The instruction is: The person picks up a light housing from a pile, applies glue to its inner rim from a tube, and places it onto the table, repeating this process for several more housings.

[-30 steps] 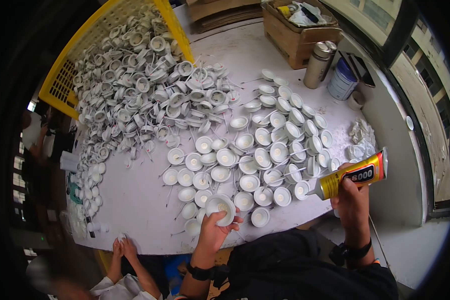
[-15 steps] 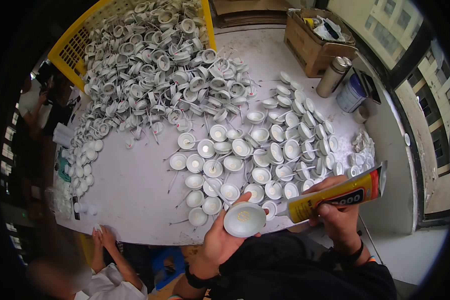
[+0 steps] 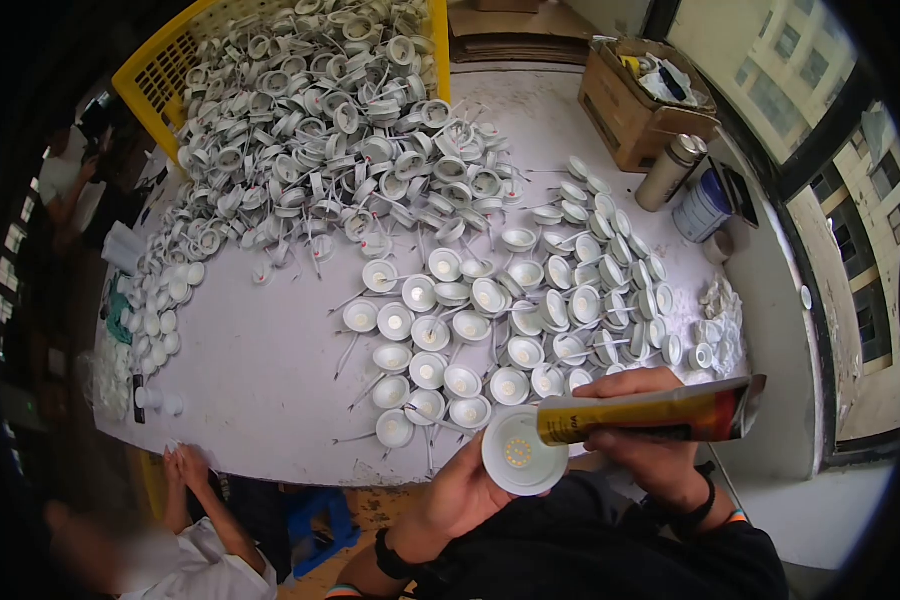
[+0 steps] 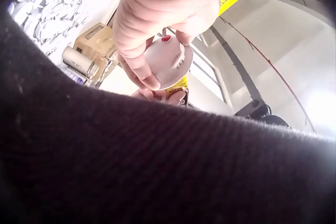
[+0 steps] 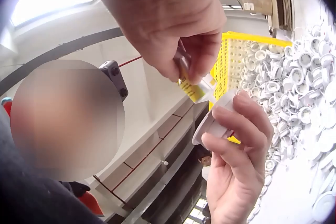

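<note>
My left hand (image 3: 458,496) grips a white round LED downlight (image 3: 518,452) by its rim and back, its bowl facing up with a ring of small yellow LEDs inside. In the left wrist view the back of the downlight (image 4: 164,62) shows a red spot. My right hand (image 3: 660,458) holds a yellow, black and red glue tube (image 3: 625,416) nearly level above the downlight's right side. The right wrist view shows the tube's pale nozzle (image 5: 211,89) right at the downlight's rim.
Many white downlights (image 3: 470,325) lie bowl-up beyond my hands. A big heap of housings (image 3: 310,150) spills from a yellow crate (image 3: 150,95). Along the right stand a cardboard box (image 3: 630,110), a metal flask (image 3: 668,172) and a tub (image 3: 702,208). Another person's hands (image 3: 185,465) rest at the table's left edge.
The left hand has moved right with the downlight and turned its bowl upward. The right hand has brought the tube left and down, tipping it from slanted to nearly level over the downlight.
</note>
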A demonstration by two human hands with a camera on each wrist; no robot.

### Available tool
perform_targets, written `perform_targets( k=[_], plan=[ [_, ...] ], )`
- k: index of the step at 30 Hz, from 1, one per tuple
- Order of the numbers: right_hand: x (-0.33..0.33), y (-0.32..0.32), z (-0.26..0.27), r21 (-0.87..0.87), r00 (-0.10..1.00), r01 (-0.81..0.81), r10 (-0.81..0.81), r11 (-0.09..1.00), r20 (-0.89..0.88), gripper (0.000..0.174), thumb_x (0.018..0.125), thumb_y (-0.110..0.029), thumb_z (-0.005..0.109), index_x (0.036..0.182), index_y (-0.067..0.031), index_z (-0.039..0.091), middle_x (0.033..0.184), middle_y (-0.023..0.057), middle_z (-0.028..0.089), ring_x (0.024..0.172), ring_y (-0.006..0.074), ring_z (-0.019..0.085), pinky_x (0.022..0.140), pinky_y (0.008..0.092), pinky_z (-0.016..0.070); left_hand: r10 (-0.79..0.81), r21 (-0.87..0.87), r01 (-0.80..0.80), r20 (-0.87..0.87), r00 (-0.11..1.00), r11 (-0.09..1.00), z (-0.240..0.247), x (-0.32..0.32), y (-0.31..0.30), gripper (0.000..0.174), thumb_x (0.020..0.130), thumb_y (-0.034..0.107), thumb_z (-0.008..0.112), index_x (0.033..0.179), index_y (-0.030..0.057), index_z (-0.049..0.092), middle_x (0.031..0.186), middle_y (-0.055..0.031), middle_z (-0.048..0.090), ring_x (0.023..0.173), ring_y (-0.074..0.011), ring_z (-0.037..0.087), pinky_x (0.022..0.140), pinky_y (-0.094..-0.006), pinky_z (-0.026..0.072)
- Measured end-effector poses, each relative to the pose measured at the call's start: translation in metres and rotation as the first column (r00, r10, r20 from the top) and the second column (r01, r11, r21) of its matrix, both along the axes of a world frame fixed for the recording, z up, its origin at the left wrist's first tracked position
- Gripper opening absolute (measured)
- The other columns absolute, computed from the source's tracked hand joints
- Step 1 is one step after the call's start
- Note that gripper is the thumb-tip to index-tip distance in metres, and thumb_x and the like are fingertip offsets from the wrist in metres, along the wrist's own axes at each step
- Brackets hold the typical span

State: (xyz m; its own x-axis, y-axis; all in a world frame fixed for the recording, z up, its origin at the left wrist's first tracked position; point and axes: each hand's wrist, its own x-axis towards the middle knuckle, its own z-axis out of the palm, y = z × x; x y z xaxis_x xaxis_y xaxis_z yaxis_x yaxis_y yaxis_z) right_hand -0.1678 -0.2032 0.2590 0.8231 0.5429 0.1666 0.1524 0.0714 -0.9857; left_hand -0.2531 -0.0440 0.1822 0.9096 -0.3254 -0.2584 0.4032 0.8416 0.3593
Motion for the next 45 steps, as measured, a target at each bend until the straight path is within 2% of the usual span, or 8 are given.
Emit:
perform_targets(
  k=[7,9,24,34,38,40,41,45],
  plan=[
    [0.000,0.003,-0.001,-0.073,0.999,-0.005,0.007,0.997,0.031,0.033,0.070,0.002,0.061,0.098,-0.0002,0.044,0.099,0.0116,0.053,0.090,0.0158,0.053,0.077,0.0264,0.0442,-0.020,0.010,0.019,0.055,0.998,1.000,0.000,-0.003,0.003,0.063,0.084,0.049,0.029,0.127,0.0047,0.020,0.121,-0.0187,0.036,0.104,-0.0369,0.043,0.075,-0.0369,0.0451],
    [0.000,0.002,-0.001,-0.086,0.999,0.001,0.003,0.996,0.045,0.032,0.070,0.002,0.061,0.098,-0.0001,0.045,0.099,0.0116,0.053,0.090,0.0157,0.053,0.077,0.0263,0.0441,-0.016,-0.174,0.039,0.129,0.991,0.984,-0.006,-0.004,0.003,0.057,0.087,0.040,0.031,0.127,0.0024,0.018,0.124,-0.0138,0.034,0.111,-0.0244,0.041,0.088,-0.0373,0.0384],
    [-0.002,0.007,0.001,0.022,0.996,-0.086,0.086,0.996,0.012,0.028,0.071,0.002,0.062,0.096,-0.0021,0.051,0.094,0.0102,0.055,0.086,0.0164,0.056,0.075,0.0260,0.0456,-0.010,-0.141,0.025,0.110,0.994,0.990,-0.001,-0.001,-0.001,0.061,0.085,0.042,0.036,0.127,0.0013,0.019,0.122,-0.0127,0.035,0.102,-0.0215,0.046,0.082,-0.0361,0.0417],
    [0.006,-0.005,0.018,-0.358,0.943,0.065,0.061,0.932,0.328,0.025,0.065,-0.009,0.068,0.087,-0.0050,0.059,0.082,0.0069,0.059,0.069,0.0192,0.059,0.062,0.0255,0.0472,0.065,-0.034,-0.063,0.071,0.995,0.997,0.000,0.001,0.009,0.060,0.085,0.040,0.035,0.127,0.0007,0.019,0.123,-0.0130,0.035,0.109,-0.0236,0.041,0.083,-0.0386,0.0406],
    [0.005,-0.006,0.020,-0.317,0.982,-0.063,0.115,0.947,0.150,0.027,0.066,-0.009,0.068,0.090,-0.0041,0.057,0.084,0.0069,0.059,0.073,0.0167,0.059,0.064,0.0249,0.0470,0.154,-0.018,-0.154,0.068,0.986,0.988,0.000,0.000,0.008,0.060,0.085,0.041,0.035,0.128,0.0022,0.019,0.124,-0.0120,0.034,0.111,-0.0234,0.039,0.085,-0.0383,0.0389],
    [0.001,-0.001,0.024,-0.280,0.967,-0.175,0.111,0.944,-0.230,0.022,0.068,-0.005,0.066,0.087,-0.0005,0.055,0.088,0.0100,0.058,0.082,0.0162,0.056,0.071,0.0282,0.0448,0.165,0.006,-0.166,0.053,0.985,0.986,0.001,0.001,0.009,0.060,0.085,0.041,0.035,0.128,0.0027,0.019,0.124,-0.0114,0.034,0.111,-0.0232,0.039,0.086,-0.0379,0.0381],
    [-0.001,0.005,0.020,-0.084,0.966,-0.178,0.158,0.980,-0.202,0.024,0.070,-0.005,0.065,0.090,-0.0001,0.052,0.088,0.0106,0.058,0.078,0.0149,0.057,0.066,0.0267,0.0461,0.157,0.046,-0.159,0.040,0.987,0.986,0.003,0.001,0.008,0.058,0.086,0.042,0.030,0.128,0.0036,0.019,0.125,-0.0116,0.033,0.112,-0.0251,0.037,0.088,-0.0393,0.0364],
    [-0.002,0.023,0.007,0.088,0.932,-0.164,0.184,0.982,-0.311,0.023,0.071,-0.003,0.062,0.089,0.0028,0.050,0.082,0.0122,0.058,0.065,0.0134,0.058,0.054,0.0227,0.0469,0.128,0.054,-0.132,0.067,0.989,0.990,-0.006,0.000,0.008,0.057,0.086,0.044,0.026,0.128,0.0052,0.021,0.125,-0.0113,0.033,0.111,-0.0251,0.038,0.087,-0.0406,0.0359]
  ],
)
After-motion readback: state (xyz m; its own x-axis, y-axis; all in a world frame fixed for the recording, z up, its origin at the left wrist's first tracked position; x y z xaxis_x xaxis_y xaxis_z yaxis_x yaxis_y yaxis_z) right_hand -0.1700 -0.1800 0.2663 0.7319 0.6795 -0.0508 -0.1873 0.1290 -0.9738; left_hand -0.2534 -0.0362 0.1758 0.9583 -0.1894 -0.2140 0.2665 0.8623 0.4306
